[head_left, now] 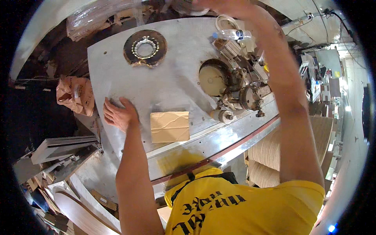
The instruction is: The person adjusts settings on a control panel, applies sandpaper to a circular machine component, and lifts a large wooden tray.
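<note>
My left hand rests on the grey metal tabletop with its fingers apart, holding nothing. To its right lies a rectangular piece of creased brown cardboard. My right hand reaches over the table's far edge, at the top of the view. Its fingers are blurred and partly cut off, close to a round, shiny object that I cannot make out fully. A dark round plate with a toothed metal ring sits at the far left of the table.
At the right stands a machine beside a round opening with a pale disc. Behind it lie a clear plastic bottle and several small blocks. A crumpled brown paper bag stands left of the table. Large rolls of edging are below right.
</note>
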The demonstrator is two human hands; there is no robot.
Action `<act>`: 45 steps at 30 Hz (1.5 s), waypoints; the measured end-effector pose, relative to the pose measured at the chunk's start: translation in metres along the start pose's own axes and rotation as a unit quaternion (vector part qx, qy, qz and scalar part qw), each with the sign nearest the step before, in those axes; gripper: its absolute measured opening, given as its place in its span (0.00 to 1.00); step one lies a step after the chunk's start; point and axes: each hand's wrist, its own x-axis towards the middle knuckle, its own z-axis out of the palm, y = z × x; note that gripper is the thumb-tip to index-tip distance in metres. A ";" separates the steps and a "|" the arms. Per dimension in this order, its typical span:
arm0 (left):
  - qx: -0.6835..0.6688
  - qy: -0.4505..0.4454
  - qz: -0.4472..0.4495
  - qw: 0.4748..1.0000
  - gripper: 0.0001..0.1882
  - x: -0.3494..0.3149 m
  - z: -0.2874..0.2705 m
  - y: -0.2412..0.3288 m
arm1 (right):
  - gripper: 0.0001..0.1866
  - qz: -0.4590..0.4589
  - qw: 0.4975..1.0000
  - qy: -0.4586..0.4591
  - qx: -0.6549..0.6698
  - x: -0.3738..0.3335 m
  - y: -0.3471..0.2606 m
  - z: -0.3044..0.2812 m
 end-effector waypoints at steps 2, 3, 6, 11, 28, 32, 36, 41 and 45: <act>-0.003 -0.004 0.021 1.000 0.32 -0.004 0.002 0.013 | 0.22 0.033 0.997 0.058 0.035 -0.090 -0.091 -0.091; 0.003 -0.018 0.016 1.000 0.31 -0.004 0.002 0.013 | 0.22 0.040 0.996 0.072 0.039 -0.128 -0.114 -0.108; 0.017 -0.031 0.029 0.999 0.31 -0.010 0.008 0.024 | 0.24 0.105 0.993 0.056 0.026 -0.242 -0.096 -0.104; 0.049 0.000 0.042 0.998 0.30 -0.004 0.007 0.007 | 0.27 0.182 0.980 -0.047 0.070 -0.350 -0.065 -0.033; 0.120 -0.012 0.033 0.992 0.26 -0.009 0.015 0.012 | 0.43 0.202 0.623 0.099 0.749 -0.418 -0.054 0.032; 0.130 -0.019 0.031 0.991 0.26 -0.005 0.015 0.005 | 0.41 0.229 0.615 0.086 0.749 -0.400 -0.033 0.043; 0.114 -0.021 0.031 0.993 0.26 -0.007 0.014 0.013 | 0.38 0.227 0.597 0.090 0.764 -0.394 -0.034 0.046; 0.103 -0.032 0.011 0.994 0.25 -0.004 0.012 0.012 | 0.22 0.248 0.658 0.114 0.702 -0.390 -0.036 0.052; 0.102 -0.017 0.040 0.994 0.24 -0.006 0.012 0.014 | 0.13 0.297 0.742 0.115 0.590 -0.385 -0.045 0.056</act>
